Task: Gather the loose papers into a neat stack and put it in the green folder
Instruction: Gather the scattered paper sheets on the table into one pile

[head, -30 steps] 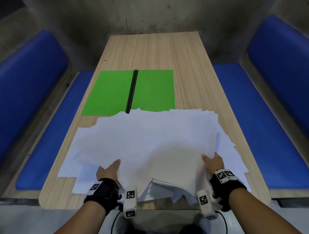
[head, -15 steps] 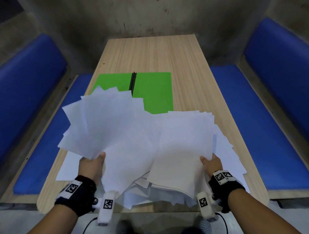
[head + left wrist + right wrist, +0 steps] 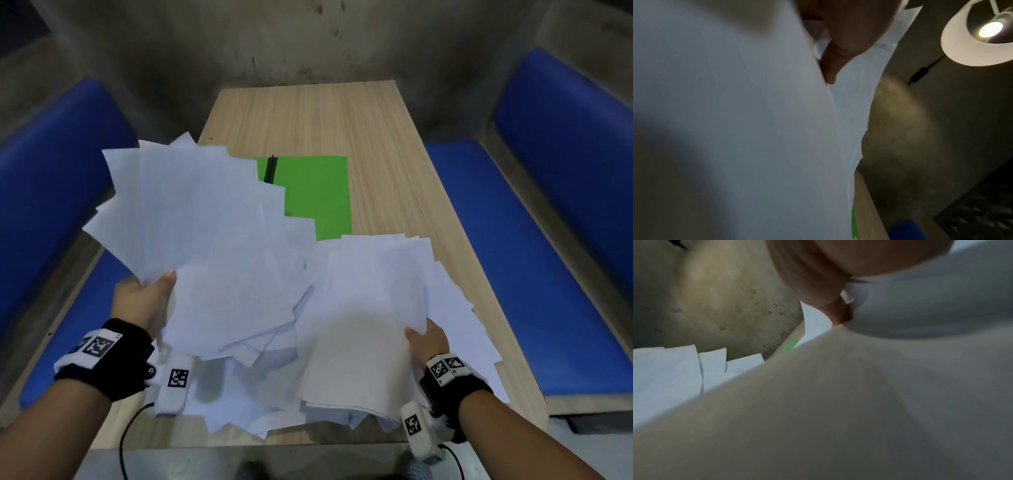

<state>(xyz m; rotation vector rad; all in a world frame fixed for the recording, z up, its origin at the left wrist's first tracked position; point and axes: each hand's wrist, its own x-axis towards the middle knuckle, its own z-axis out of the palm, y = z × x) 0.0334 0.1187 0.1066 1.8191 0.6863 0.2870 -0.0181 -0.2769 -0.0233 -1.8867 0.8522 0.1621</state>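
My left hand [image 3: 147,294] grips a fanned bundle of white papers [image 3: 205,240] by its near left corner and holds it raised and tilted above the table; the left wrist view shows my thumb [image 3: 838,45] pressed on those sheets [image 3: 735,129]. My right hand [image 3: 428,337] pinches the right edge of a second batch of papers [image 3: 370,308] that lies over the messy pile at the table's near end; its thumb [image 3: 818,280] sits on top of the sheets [image 3: 859,402]. The green folder [image 3: 318,195] lies open behind the pile, its left half hidden by the raised papers.
The wooden table [image 3: 342,116] runs away from me, bare at its far end. Blue bench seats [image 3: 513,274] flank it on both sides, with a grey concrete wall [image 3: 274,41] beyond. A lit lamp [image 3: 982,30] hangs overhead in the left wrist view.
My left hand has lifted its part of the papers up and to the left, fanning them out over the folder's left half. The right hand has stayed at the pile's right edge.
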